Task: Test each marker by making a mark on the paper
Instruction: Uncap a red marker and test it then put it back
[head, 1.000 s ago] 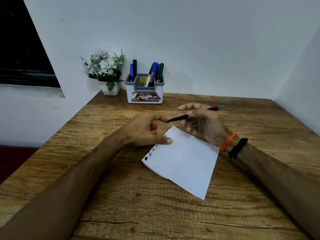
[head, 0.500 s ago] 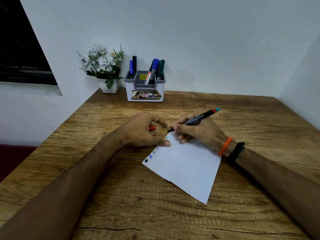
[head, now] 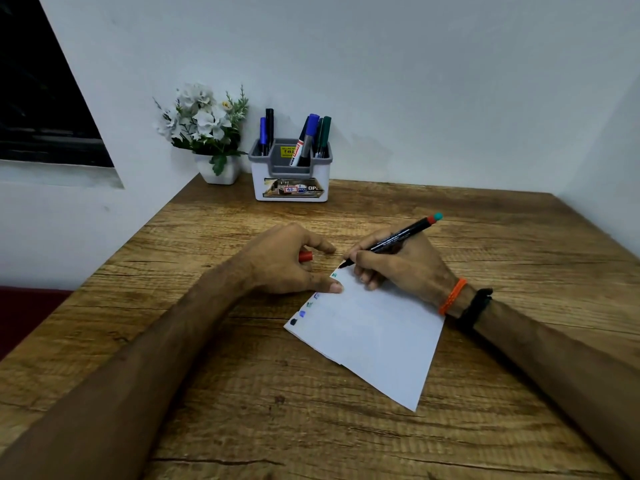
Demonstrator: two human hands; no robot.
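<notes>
Nearest to the camera lies the paper (head: 374,334), a white sheet turned at an angle on the wooden table (head: 242,410), with one corner pointing toward the person and the opposite corner pointing away, between the two hands. Along its left edge I see a row of small test marks (head: 302,314), dark, blue and green, which climbs toward the far corner.

The left hand (head: 287,265) rests on this left edge. Its thumb presses flat on the sheet, and the curled fingers hold a red cap (head: 305,256).

The right hand (head: 398,268) is just beside it, on the far part of the sheet. Its fingers pinch a black marker (head: 391,240) in a writing grip. The long axis of the marker goes from the tip, low and to the left, up to the teal and red end, high and to the right. The tip stands at the far corner of the paper, just past the last green mark; I cannot tell if it already touches.

I judge that the next mark must go on this small free corner, so the tip needs only to go down and a little toward the person.

Farther, against the wall, a holder (head: 291,188) keeps the other markers (head: 313,136), well apart from both hands, beside a flower pot (head: 220,171).
</notes>
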